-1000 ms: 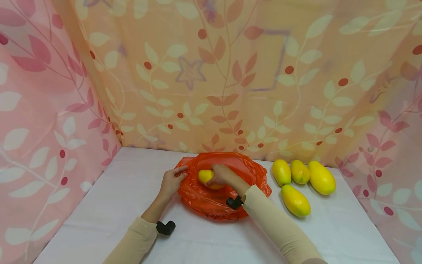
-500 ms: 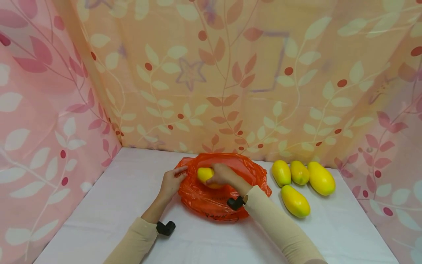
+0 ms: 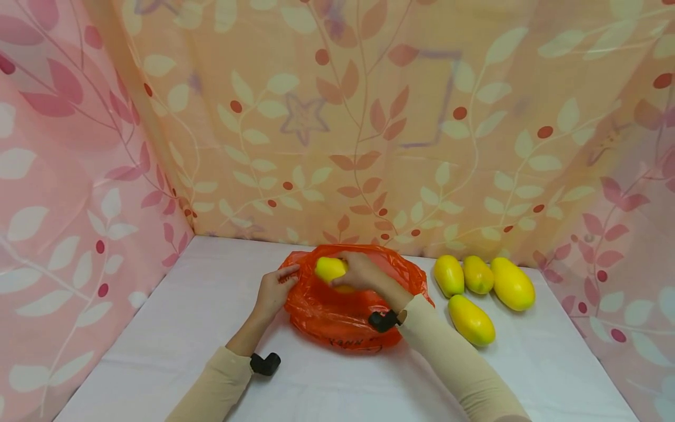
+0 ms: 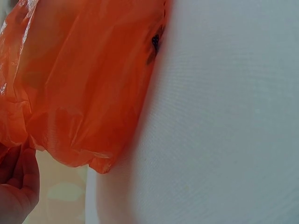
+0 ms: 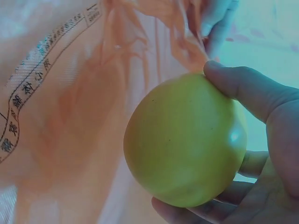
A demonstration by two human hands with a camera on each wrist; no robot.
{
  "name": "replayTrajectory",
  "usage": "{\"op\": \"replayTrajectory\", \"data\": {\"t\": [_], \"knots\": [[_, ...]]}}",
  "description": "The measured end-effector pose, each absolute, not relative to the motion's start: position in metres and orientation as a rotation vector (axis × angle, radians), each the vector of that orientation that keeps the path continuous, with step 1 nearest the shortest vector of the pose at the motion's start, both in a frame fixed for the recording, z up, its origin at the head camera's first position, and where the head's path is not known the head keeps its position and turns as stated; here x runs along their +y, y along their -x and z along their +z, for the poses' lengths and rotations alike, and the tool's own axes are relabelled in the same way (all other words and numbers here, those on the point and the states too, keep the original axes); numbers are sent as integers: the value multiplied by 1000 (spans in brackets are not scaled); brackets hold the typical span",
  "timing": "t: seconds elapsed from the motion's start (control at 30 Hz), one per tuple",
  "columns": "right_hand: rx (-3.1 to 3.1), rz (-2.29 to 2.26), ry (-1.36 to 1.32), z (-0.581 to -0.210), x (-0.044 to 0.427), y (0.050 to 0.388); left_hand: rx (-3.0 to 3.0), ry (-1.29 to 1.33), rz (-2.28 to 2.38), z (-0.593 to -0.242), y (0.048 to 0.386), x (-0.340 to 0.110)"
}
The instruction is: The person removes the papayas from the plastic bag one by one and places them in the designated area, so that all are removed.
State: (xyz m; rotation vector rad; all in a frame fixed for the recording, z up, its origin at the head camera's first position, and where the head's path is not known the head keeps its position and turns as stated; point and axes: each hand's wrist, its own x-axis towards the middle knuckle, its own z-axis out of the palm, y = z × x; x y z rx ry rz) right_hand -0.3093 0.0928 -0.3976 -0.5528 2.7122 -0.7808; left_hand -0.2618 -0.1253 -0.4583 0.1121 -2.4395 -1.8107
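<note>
In the head view, my right hand (image 3: 358, 272) grips a yellow mango (image 3: 330, 269) over the open mouth of a red plastic bag (image 3: 337, 322). The right wrist view shows the thumb on one side of the mango (image 5: 184, 140) and the fingers curled around the other. More yellow shows just below that hand, inside the bag; what it belongs to is partly hidden. At the bag's left edge, my left hand (image 3: 272, 292) pinches the rim. Its fingers meet the crumpled plastic in the left wrist view, at the lower left.
To the right of the bag, several yellow mangoes lie on the white tabletop (image 3: 211, 316): three in a back row and one mango (image 3: 471, 320) in front. A patterned curtain (image 3: 369, 117) stands behind the table, with pink floral cloth (image 3: 68, 193) at the sides.
My right hand has lifted the mango a little, up and toward the back of the bag's mouth. The left hand stays at the rim, and the mangoes on the table have not moved.
</note>
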Motion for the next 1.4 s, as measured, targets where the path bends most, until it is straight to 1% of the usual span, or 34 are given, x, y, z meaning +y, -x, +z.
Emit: {"op": "replayTrajectory", "data": {"t": [0.37,0.63,0.97,1.1,1.4], "knots": [[2746,-839,579,-374,106,299,-2428,-116,-1818,-460,262,-126],[2737,-967,661,-360,122,295,-2433,-106,-1799,-465,262,-128],[2783,-987,650,-341,144,288,-2430,-131,-1805,-464,263,-130],[2782,-1019,662,-338,152,288,-2429,-126,-1801,-462,263,-131],[2825,-984,597,-331,168,286,-2433,-130,-1796,-462,266,-132]]}}
